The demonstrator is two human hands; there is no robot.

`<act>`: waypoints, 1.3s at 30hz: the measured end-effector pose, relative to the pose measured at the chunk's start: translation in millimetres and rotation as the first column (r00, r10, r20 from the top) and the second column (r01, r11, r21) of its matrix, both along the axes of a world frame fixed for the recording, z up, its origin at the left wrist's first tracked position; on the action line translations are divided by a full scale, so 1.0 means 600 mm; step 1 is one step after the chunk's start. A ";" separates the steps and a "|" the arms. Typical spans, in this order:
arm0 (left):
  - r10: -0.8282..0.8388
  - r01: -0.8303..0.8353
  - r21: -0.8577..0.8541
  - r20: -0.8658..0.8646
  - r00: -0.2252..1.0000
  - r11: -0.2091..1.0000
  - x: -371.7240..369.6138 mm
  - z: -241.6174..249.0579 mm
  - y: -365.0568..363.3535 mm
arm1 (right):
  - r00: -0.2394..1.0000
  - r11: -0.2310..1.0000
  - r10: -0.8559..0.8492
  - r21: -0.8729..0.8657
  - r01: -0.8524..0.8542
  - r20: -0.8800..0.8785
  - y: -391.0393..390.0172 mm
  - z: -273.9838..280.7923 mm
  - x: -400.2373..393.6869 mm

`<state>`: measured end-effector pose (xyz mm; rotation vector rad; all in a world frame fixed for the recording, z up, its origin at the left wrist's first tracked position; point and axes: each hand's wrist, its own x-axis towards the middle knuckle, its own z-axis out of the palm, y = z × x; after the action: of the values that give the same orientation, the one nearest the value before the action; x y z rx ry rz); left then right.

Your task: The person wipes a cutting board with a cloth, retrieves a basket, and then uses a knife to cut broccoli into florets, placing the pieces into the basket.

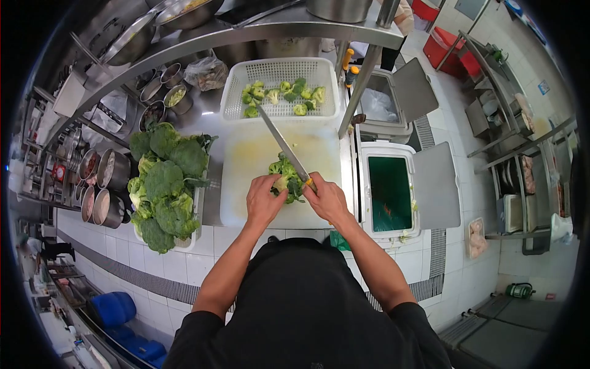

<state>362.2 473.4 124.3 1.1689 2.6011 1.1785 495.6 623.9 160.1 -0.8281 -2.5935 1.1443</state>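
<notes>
My right hand (327, 198) is closed round the handle of a long kitchen knife (279, 142), whose blade points up and left over the cutting board. Beneath the blade, my left hand (265, 195) grips a head of broccoli (284, 175) at its near left side. Part of that broccoli is hidden by the fingers and the knife. Both hands are above a white cutting board (243, 160) with yellowish stains. Behind the board stands a white perforated basket (230, 92) with several cut broccoli florets (299, 92) in it.
Whole broccoli heads (169, 181) are piled in a white container left of the board. To the right, a white bin (369, 230) with a green inside stands with its lid up. A steel shelf (258, 42) runs above the basket. Steel pots (112, 169) stand further left.
</notes>
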 end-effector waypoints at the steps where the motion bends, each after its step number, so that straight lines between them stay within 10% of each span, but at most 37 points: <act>1: 0.003 -0.003 -0.007 0.008 1.000 1.000 0.001 -0.005 -0.009 | 0.999 0.999 0.041 0.019 -0.041 0.017 -0.001 -0.003 -0.003; 8: -0.012 0.012 0.003 0.010 1.000 1.000 0.002 -0.010 -0.021 | 0.977 0.994 0.061 0.097 -0.042 -0.205 -0.031 -0.022 -0.013; 11: -0.005 0.005 0.005 -0.005 1.000 1.000 0.005 -0.019 -0.022 | 0.986 0.972 0.166 0.169 -0.166 0.014 -0.014 -0.029 -0.030; 18: 0.165 -0.157 -0.050 0.271 0.948 0.986 -0.003 -0.009 -0.016 | 1.000 0.995 -0.019 0.096 0.021 -0.025 0.001 -0.008 -0.020; 34: 0.199 -0.187 -0.072 0.242 0.950 0.980 0.001 -0.017 -0.001 | 0.993 0.983 0.103 0.155 -0.094 -0.051 -0.028 -0.056 -0.046; 39: 0.277 -0.275 -0.058 0.360 0.891 0.960 -0.008 -0.015 -0.001 | 0.992 0.990 -0.097 0.094 0.104 -0.076 0.001 -0.042 -0.053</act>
<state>357.3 472.9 115.3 0.5159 2.5238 1.2876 463.8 624.3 135.0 -0.8696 -2.4975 0.9924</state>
